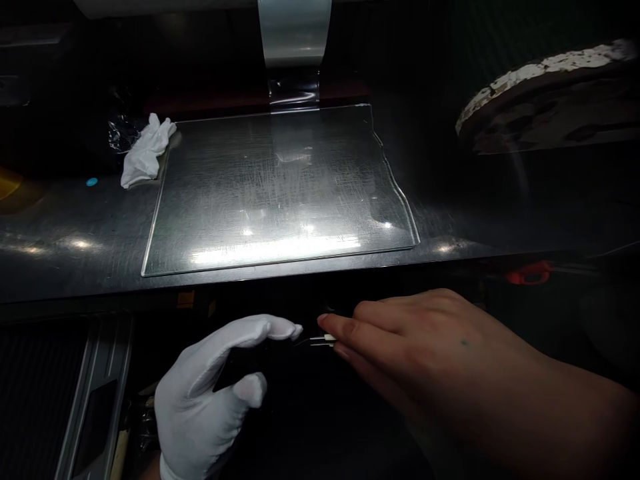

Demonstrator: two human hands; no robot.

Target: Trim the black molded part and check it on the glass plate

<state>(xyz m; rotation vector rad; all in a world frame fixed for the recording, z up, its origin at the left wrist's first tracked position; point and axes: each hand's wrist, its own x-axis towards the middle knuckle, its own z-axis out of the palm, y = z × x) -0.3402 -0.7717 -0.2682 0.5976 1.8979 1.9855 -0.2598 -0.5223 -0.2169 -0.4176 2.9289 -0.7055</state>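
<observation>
My left hand (215, 393), in a white glove, is in front of the bench edge with thumb and fingers apart and nothing between them. To its right, my bare right hand (415, 347) pinches a small white piece (329, 338) with two thin metal prongs pointing left toward the gloved fingertips. The prongs and the glove do not touch. Beyond both hands, a scratched clear glass plate (280, 193) lies flat on the dark bench (100, 267).
A crumpled white glove (147, 152) lies at the plate's left corner, near a small blue dot (91, 182). A grey strip (295, 33) hangs behind the plate. Red handles (530, 273) show at the right, below a round rimmed object (545, 70).
</observation>
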